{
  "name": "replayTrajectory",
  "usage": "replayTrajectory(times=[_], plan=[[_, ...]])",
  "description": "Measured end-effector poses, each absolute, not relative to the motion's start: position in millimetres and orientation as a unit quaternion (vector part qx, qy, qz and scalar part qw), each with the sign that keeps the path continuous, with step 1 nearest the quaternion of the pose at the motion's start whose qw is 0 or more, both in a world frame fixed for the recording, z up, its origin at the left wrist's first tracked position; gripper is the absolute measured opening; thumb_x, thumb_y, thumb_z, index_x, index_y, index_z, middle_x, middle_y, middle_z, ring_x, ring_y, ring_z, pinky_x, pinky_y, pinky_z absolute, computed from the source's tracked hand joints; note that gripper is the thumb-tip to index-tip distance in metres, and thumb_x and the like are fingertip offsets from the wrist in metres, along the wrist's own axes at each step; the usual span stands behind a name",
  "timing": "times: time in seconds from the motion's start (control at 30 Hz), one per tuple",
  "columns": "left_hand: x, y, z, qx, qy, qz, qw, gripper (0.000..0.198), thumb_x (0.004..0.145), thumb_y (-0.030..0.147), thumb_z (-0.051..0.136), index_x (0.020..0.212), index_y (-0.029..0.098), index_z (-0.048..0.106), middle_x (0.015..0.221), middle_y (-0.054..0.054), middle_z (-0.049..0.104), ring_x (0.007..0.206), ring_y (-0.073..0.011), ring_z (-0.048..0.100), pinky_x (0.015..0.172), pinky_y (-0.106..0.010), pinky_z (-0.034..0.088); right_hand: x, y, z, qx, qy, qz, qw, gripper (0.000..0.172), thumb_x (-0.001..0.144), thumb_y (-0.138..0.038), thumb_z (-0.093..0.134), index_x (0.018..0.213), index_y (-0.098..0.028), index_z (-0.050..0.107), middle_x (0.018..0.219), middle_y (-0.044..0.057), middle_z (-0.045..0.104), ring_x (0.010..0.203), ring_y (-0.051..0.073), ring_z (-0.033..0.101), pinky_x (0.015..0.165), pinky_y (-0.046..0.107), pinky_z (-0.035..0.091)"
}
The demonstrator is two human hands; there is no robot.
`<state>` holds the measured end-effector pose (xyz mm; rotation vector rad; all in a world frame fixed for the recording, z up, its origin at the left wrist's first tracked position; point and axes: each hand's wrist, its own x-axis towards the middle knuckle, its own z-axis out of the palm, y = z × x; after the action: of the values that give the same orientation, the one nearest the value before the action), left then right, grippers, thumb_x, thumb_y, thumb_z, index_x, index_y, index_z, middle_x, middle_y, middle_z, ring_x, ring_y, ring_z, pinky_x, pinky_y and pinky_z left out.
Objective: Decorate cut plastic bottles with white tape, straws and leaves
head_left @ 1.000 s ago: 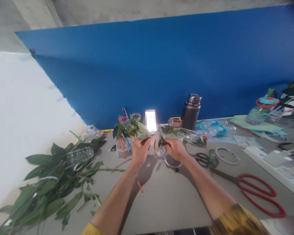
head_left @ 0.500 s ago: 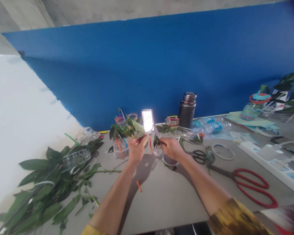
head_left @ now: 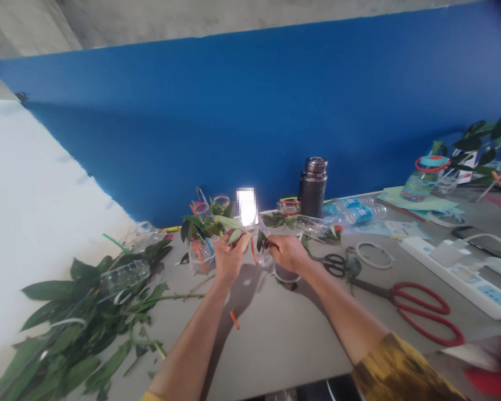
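My left hand (head_left: pixel 227 259) is raised over the grey table (head_left: pixel 275 334), fingers closed on a pale green leaf (head_left: pixel 234 236) and a thin orange strip (head_left: pixel 253 252). My right hand (head_left: pixel 287 253) is close beside it, pinching a small dark leafy sprig (head_left: pixel 262 241). Both hands meet just above a small clear cup (head_left: pixel 264 257). A clear cup of leaves and coloured straws (head_left: pixel 200 245) stands just left of my left hand. A short orange piece (head_left: pixel 234 319) lies on the table under my left forearm.
A heap of leafy branches (head_left: pixel 79 317) with a clear plastic bottle (head_left: pixel 125 274) fills the left. A dark flask (head_left: pixel 313 186), water bottles (head_left: pixel 354 211), black scissors (head_left: pixel 336 264), red-handled shears (head_left: pixel 417 314), a tape ring (head_left: pixel 369 255) and a power strip (head_left: pixel 463 270) lie to the right. A blue wall stands behind.
The view has drifted so everything sits slightly further left. My hands have stayed together over the small cup, moving a little closer with the leaf and the sprig.
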<state>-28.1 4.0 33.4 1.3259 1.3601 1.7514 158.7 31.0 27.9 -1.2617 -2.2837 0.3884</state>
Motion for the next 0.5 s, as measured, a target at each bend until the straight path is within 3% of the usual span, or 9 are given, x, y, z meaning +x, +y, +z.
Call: replayTrajectory(times=[0.27, 0.5], plan=[[-32.2, -2.1, 33.7, 0.573, 0.518, 0.611, 0.171, 0.021, 0.081, 0.038, 0.076, 0.073, 0.019, 0.072, 0.072, -0.002, 0.067, 0.069, -0.0149, 0.058, 0.065, -0.026, 0.048, 159.0, 31.5, 25.9, -0.464, -0.839, 0.132, 0.252, 0.027, 0.091, -0.014, 0.053, 0.096, -0.02, 0.079, 0.088, 0.008, 0.078, 0.08, 0.022, 0.065, 0.068, 0.03, 0.03], [-32.3, -2.2, 27.7, 0.581, 0.51, 0.601, 0.202, 0.026, 0.082, 0.04, 0.073, 0.092, 0.018, 0.078, 0.084, -0.005, 0.076, 0.075, -0.0183, 0.066, 0.071, -0.028, 0.053, 160.9, 33.0, 22.8, -0.461, -0.839, 0.127, 0.259, 0.025, 0.09, -0.013, 0.052, 0.09, -0.021, 0.077, 0.084, 0.007, 0.076, 0.077, 0.022, 0.063, 0.068, 0.031, 0.029]])
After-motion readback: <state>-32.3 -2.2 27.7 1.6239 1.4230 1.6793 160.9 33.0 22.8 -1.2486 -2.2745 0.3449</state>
